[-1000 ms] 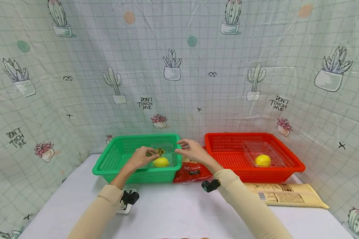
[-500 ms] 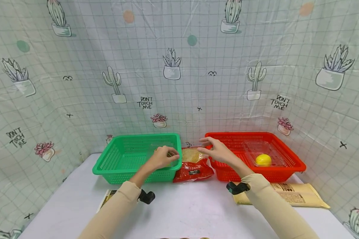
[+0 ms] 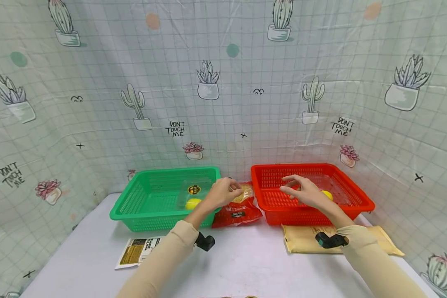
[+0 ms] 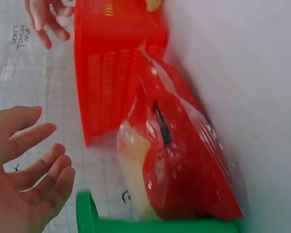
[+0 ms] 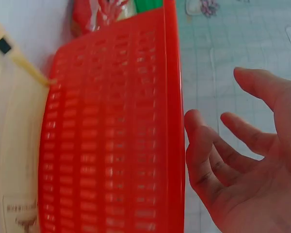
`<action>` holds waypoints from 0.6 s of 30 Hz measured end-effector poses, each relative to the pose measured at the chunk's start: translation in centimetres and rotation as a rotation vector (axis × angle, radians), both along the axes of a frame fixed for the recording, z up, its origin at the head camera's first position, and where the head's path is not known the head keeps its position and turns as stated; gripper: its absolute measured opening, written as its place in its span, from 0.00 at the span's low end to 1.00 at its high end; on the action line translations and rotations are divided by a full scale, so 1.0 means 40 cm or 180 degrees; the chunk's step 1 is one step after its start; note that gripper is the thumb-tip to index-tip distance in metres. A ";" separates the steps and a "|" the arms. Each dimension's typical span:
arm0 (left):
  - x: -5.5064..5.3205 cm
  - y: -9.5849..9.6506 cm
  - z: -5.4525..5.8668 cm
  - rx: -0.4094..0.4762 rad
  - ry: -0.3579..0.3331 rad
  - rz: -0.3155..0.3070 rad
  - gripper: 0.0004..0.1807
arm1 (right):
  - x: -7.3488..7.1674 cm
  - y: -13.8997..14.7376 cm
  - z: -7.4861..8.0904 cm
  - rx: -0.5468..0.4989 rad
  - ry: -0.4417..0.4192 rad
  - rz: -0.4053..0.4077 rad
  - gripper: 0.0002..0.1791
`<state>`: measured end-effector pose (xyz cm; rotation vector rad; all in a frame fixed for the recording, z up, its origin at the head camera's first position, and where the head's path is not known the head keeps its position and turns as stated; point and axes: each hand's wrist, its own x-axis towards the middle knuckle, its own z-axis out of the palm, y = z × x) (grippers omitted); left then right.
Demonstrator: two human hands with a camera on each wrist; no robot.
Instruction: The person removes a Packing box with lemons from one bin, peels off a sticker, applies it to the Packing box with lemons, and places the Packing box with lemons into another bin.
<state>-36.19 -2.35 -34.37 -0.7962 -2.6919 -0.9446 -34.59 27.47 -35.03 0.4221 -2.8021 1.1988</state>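
My left hand (image 3: 224, 192) hovers over the right end of the green basket (image 3: 152, 215), beside the red and clear bag (image 3: 236, 212) of pale food. Its fingers are relaxed and hold nothing. My right hand (image 3: 306, 191) is above the red basket (image 3: 279, 211), fingers loosely bent with nothing in them. In the green basket a clear plastic box (image 3: 184, 192) lies with a yellow ball-like thing (image 3: 192, 203). Another clear box (image 3: 337, 188) and yellow ball-like thing (image 3: 327, 194) are in the red basket, partly hidden by my right hand.
A long beige package (image 3: 305, 240) lies in front of the red basket. At the front left is a flat white and brown packet (image 3: 134, 253), partly under my left forearm. A cactus-print curtain (image 3: 231, 107) hangs behind. Round edges show at the bottom.
Both hands have moved right: the left from over the yellow thing toward the bag, the right from between the baskets to over the red one. The view has shifted slightly.
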 end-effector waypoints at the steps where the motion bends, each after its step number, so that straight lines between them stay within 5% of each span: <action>1: -0.003 0.011 0.001 0.0017 -0.0026 -0.0027 0.10 | 0.003 0.012 0.000 0.0028 0.0024 -0.0004 0.33; 7: -0.011 0.088 0.003 0.0057 -0.0219 -0.0155 0.11 | 0.018 0.082 -0.010 0.0237 0.0179 -0.0170 0.30; 18: 0.001 0.230 -0.012 0.0057 -0.0190 -0.0372 0.11 | 0.015 0.182 -0.031 0.0611 0.0382 -0.0742 0.32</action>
